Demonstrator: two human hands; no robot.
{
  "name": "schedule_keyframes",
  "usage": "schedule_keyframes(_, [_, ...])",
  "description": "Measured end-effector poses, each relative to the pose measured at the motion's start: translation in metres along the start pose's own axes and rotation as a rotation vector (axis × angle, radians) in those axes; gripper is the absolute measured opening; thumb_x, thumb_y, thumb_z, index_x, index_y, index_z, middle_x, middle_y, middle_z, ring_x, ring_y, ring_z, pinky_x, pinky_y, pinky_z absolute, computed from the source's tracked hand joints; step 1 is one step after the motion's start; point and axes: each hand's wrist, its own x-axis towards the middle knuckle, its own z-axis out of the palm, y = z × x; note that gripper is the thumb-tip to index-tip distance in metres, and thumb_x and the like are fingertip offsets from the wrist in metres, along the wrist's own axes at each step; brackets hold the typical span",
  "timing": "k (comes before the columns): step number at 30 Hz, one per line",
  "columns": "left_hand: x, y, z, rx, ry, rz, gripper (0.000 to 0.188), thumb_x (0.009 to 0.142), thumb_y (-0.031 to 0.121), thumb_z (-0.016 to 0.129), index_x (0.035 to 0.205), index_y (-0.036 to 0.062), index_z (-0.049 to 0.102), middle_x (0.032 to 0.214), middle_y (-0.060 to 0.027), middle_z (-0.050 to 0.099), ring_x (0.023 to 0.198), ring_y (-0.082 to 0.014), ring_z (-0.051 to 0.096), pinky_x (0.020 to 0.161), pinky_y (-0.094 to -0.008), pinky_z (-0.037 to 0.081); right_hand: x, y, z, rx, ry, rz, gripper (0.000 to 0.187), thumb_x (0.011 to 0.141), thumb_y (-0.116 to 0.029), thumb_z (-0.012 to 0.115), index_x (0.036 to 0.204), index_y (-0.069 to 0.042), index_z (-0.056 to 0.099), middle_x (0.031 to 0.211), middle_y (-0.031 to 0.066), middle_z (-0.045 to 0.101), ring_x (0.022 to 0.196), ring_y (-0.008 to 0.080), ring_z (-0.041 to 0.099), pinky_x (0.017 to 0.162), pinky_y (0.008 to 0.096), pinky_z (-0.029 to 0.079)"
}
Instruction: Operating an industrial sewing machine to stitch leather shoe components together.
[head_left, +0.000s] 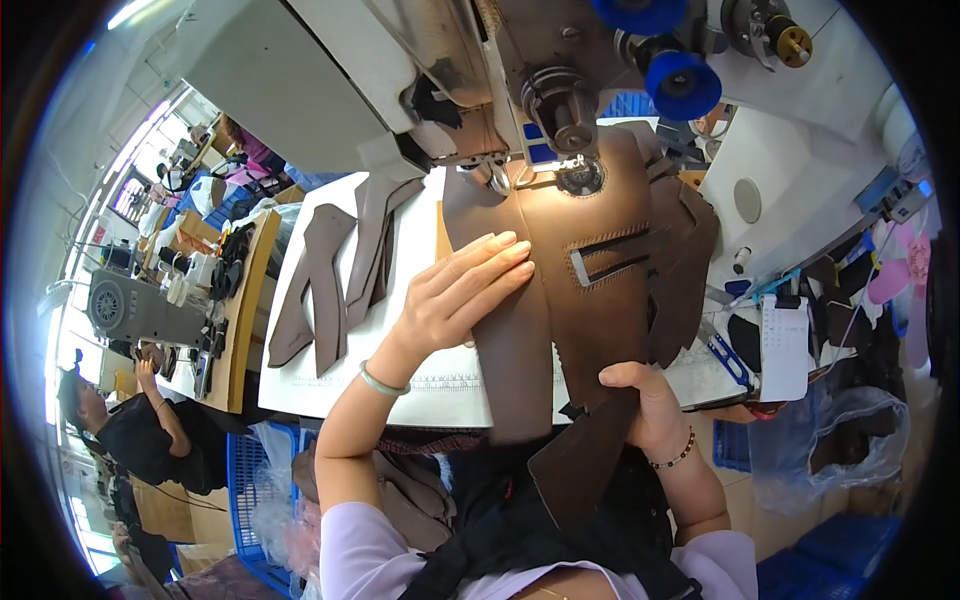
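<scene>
A brown leather piece [605,320] with a stitched slot and scalloped edges lies under the head of an industrial sewing machine [565,115]. The lamp lights its far end around the presser foot. My left hand [465,285] rests on the leather left of the slot, fingers stretched out and close together, pressing it flat. At the near end, my right hand [655,410] grips the leather's edge, thumb on top and the other fingers hidden beneath. A darker leather flap [575,470] hangs from there over my lap.
Several cut leather strips [325,290] lie on the white table [400,395] at the left. More leather pieces [685,260] are on the right, near blue-handled snips [728,358] and a white notepad [784,345]. A blue basket [262,500] stands low left. Another person [150,430] sits at far left.
</scene>
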Motion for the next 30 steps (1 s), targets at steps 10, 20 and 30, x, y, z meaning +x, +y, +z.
schedule_keyframes(10, [-0.004,-0.010,0.028,0.210,0.194,0.200,0.021,0.076,0.005,0.070,0.096,0.0084,0.066,0.100,-0.0053,0.068,0.096,-0.0220,0.066,0.083,-0.0322,0.058,0.001,0.001,-0.008,-0.093,0.088,-0.024,0.052,0.077,0.000,0.056,0.128,0.004,0.046,0.118,0.0158,0.059,0.102,0.0246,0.063,0.088,0.0356,0.054])
schedule_keyframes(20, [-0.002,-0.012,0.020,0.221,0.194,0.257,0.015,0.077,0.004,0.069,0.092,0.0016,0.067,0.098,-0.0078,0.068,0.095,-0.0217,0.066,0.083,-0.0304,0.058,-0.004,-0.002,0.018,-0.117,0.146,-0.070,0.043,0.076,0.000,0.061,0.118,0.003,0.054,0.104,0.0116,0.062,0.092,0.0217,0.063,0.084,0.0340,0.053])
schedule_keyframes(30, [0.003,-0.009,0.010,0.137,0.176,0.236,0.015,0.079,0.004,0.066,0.093,0.0007,0.066,0.096,-0.0092,0.070,0.090,-0.0215,0.068,0.078,-0.0304,0.059,-0.007,0.007,0.011,-0.156,0.169,-0.109,0.042,0.077,0.003,0.061,0.118,0.002,0.053,0.108,0.0124,0.060,0.093,0.0222,0.062,0.083,0.0347,0.053])
